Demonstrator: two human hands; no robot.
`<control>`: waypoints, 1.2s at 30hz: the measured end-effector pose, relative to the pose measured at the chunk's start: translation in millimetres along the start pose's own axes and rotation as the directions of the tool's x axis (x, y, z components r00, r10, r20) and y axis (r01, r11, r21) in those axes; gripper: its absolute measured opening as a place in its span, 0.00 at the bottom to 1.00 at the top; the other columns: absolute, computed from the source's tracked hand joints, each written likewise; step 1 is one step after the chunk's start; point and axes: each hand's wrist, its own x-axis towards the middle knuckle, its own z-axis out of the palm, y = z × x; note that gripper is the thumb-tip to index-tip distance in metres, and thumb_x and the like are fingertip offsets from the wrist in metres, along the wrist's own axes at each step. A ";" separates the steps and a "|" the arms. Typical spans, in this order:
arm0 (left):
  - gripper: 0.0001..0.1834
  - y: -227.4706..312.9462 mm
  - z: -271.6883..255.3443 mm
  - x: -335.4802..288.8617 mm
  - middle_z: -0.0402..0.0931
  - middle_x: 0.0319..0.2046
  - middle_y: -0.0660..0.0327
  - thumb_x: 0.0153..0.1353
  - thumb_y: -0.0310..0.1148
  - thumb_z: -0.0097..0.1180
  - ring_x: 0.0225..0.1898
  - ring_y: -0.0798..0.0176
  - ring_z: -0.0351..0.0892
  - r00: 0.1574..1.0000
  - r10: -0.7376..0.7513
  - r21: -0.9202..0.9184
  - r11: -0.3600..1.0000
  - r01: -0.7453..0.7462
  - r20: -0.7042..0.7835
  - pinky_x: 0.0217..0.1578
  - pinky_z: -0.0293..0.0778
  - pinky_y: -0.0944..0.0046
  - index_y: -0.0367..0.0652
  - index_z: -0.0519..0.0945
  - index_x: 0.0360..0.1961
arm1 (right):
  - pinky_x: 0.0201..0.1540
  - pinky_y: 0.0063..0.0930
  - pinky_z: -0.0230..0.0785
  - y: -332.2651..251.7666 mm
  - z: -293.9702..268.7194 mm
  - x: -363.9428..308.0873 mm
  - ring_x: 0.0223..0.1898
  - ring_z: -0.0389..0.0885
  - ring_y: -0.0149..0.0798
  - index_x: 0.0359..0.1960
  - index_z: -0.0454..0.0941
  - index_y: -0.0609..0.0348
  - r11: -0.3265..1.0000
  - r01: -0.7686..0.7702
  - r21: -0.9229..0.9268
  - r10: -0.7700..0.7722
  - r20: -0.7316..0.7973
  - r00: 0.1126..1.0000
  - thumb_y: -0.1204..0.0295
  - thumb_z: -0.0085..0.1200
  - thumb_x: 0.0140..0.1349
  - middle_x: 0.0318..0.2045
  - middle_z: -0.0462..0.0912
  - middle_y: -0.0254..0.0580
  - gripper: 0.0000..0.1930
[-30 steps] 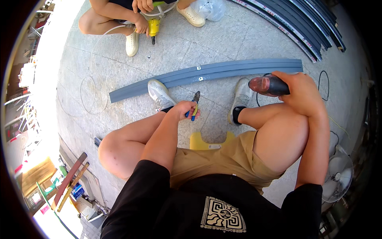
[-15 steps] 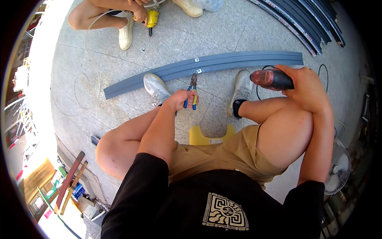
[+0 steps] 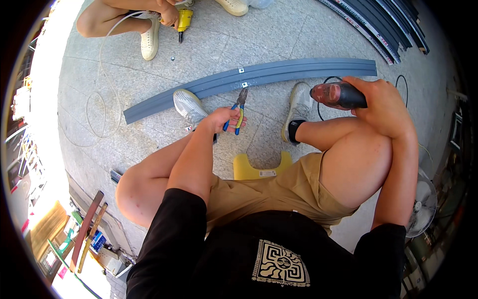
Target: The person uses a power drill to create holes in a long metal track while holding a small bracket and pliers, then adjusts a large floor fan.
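I've got my left hand [image 3: 222, 118] pinching blue-handled pliers [image 3: 238, 107] at the grey rail [image 3: 279, 74], 12 o'clock; right hand [image 3: 381, 104] wrapped round drill [image 3: 337, 95]; rail looks long, stiff, light, so grip mid-span.

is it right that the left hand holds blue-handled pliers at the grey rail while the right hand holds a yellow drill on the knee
Not quite. In the head view the right hand holds a dark power tool with a reddish end, not a yellow drill. The rest stands: the left hand holds blue-handled pliers at the grey rail.
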 end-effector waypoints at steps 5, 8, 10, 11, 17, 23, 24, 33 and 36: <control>0.19 0.5 -6.1 3.3 0.87 0.61 0.55 0.85 0.46 0.47 0.60 0.55 0.90 0.999 -0.028 0.009 1.000 0.028 -0.015 0.54 0.84 0.52 0.44 0.77 0.63 | 0.49 0.54 0.80 1.6 1.3 0.7 0.44 0.88 0.63 0.55 0.88 0.46 1.000 0.005 0.014 -0.005 -0.008 1.000 0.76 0.67 0.51 0.39 0.91 0.54 0.26; 0.19 -4.1 -8.4 4.4 0.87 0.61 0.56 0.85 0.46 0.47 0.60 0.55 0.90 1.000 -0.018 0.000 1.000 0.018 0.002 0.54 0.84 0.53 0.44 0.77 0.63 | 0.49 0.54 0.80 4.4 2.9 -0.2 0.44 0.88 0.63 0.56 0.88 0.46 1.000 0.011 0.006 -0.011 -0.021 1.000 0.75 0.67 0.51 0.40 0.91 0.54 0.26; 0.19 -4.5 -10.6 6.7 0.87 0.61 0.55 0.85 0.45 0.47 0.60 0.55 0.90 1.000 -0.018 -0.022 1.000 0.019 0.008 0.54 0.84 0.54 0.43 0.78 0.63 | 0.50 0.54 0.80 3.5 2.1 -0.3 0.44 0.88 0.63 0.56 0.88 0.46 1.000 0.010 0.010 -0.010 -0.020 1.000 0.75 0.67 0.51 0.40 0.91 0.54 0.26; 0.20 -5.3 -12.1 7.8 0.87 0.61 0.55 0.86 0.45 0.47 0.60 0.55 0.89 1.000 -0.016 -0.046 0.999 0.016 0.011 0.54 0.84 0.55 0.43 0.78 0.63 | 0.50 0.54 0.80 2.9 2.1 0.1 0.44 0.88 0.63 0.56 0.88 0.46 1.000 0.013 0.014 -0.012 -0.021 1.000 0.75 0.67 0.51 0.40 0.91 0.54 0.27; 0.19 -4.8 -9.1 9.9 0.88 0.60 0.58 0.86 0.47 0.47 0.59 0.58 0.90 1.000 0.010 -0.033 0.999 -0.010 0.004 0.51 0.82 0.59 0.44 0.78 0.61 | 0.50 0.54 0.80 2.1 1.2 0.6 0.44 0.88 0.63 0.56 0.88 0.47 1.000 0.003 0.002 -0.003 0.002 1.000 0.75 0.67 0.50 0.40 0.91 0.54 0.27; 0.21 -7.7 -18.4 17.5 0.89 0.54 0.55 0.82 0.48 0.56 0.48 0.57 0.93 0.984 0.103 0.051 0.994 -0.097 -0.148 0.41 0.84 0.61 0.41 0.78 0.58 | 0.50 0.54 0.80 4.8 2.1 1.5 0.44 0.88 0.63 0.56 0.88 0.47 1.000 0.030 0.001 -0.030 -0.004 1.000 0.75 0.67 0.49 0.40 0.91 0.53 0.27; 0.21 -9.5 -21.8 20.4 0.89 0.54 0.55 0.82 0.48 0.56 0.48 0.57 0.93 0.983 0.102 0.050 0.994 -0.096 -0.152 0.41 0.84 0.61 0.41 0.78 0.58 | 0.50 0.54 0.80 3.6 2.1 2.3 0.44 0.88 0.63 0.56 0.88 0.47 0.999 0.033 0.003 -0.033 -0.004 0.999 0.75 0.67 0.49 0.40 0.91 0.53 0.27; 0.46 21.4 -28.2 -4.6 0.90 0.42 0.50 0.47 0.50 0.87 0.44 0.56 0.94 0.885 0.381 0.699 0.709 -0.095 -0.266 0.40 0.87 0.56 0.35 0.80 0.61 | 0.51 0.54 0.80 2.2 0.8 2.5 0.45 0.88 0.63 0.57 0.88 0.46 1.000 -0.008 -0.001 0.008 0.034 0.999 0.75 0.68 0.49 0.41 0.91 0.53 0.29; 0.43 31.2 -22.9 -10.9 0.90 0.46 0.49 0.49 0.49 0.83 0.49 0.51 0.92 0.803 0.544 0.933 0.358 0.043 -0.246 0.51 0.86 0.50 0.44 0.80 0.65 | 0.51 0.54 0.80 3.7 2.6 1.9 0.45 0.88 0.63 0.57 0.88 0.47 1.000 -0.008 -0.008 0.008 0.037 0.999 0.75 0.68 0.49 0.41 0.91 0.53 0.28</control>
